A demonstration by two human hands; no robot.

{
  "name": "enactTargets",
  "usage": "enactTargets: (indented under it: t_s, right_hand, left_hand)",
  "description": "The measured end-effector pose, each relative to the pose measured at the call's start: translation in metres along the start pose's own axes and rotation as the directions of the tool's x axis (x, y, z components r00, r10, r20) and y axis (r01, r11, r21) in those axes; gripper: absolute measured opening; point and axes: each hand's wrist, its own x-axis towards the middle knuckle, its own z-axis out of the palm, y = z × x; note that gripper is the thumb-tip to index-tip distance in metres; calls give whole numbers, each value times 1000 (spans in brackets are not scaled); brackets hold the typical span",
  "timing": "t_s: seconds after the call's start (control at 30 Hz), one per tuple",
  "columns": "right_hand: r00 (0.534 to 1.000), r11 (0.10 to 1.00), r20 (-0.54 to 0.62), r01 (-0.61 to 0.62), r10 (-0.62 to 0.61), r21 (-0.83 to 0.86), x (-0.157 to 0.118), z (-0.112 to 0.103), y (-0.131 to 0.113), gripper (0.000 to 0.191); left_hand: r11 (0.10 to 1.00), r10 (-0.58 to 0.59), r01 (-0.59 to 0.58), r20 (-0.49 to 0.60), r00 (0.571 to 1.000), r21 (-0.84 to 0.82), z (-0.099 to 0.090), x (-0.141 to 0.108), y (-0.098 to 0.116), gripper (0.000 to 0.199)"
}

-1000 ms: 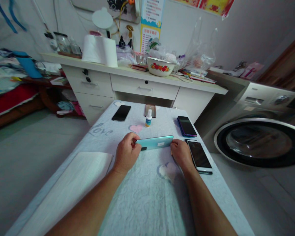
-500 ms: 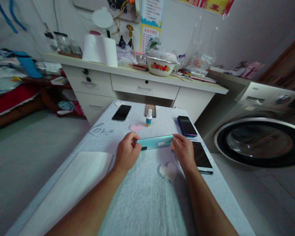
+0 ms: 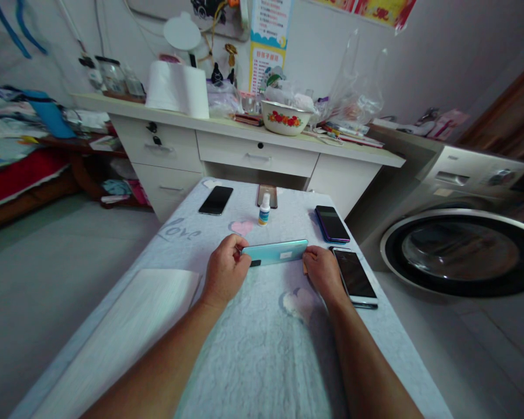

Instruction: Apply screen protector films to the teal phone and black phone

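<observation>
Pale teal, the held phone (image 3: 273, 254) is up on its long edge over the middle of the table (image 3: 253, 361), back toward the person; I can't tell whether it touches the cloth. The left hand (image 3: 226, 270) clamps thumb and fingers on its left end; the right hand's (image 3: 325, 270) fingers curl at the right end, their grip hidden. Handling looks unfinished to me. Apart from it sit a small bottle (image 3: 264, 212) and black phone (image 3: 216, 201) far, a purple-edged phone (image 3: 332, 224) and white-edged phone (image 3: 356, 274) right.
</observation>
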Motion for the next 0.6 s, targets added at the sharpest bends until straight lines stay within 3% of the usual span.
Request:
enactTargets:
  t_s: [0.13,0.43,0.6]
  right_hand:
    - [1000,1000,-21,4,-4,12,0,0,0,29]
    - [991,945,-133,14,32,328,1,1,1,34]
    - [976,919,-214,46,42,392,3,7,5,37]
  left_hand:
    - [1000,-4,4,4,1000,-17,0,-1,0,11]
    - [1000,-9,9,11,1000,-25,-1,-1,0,10]
    - [1000,-9,9,11,1000,-17,-2,-1,1,10]
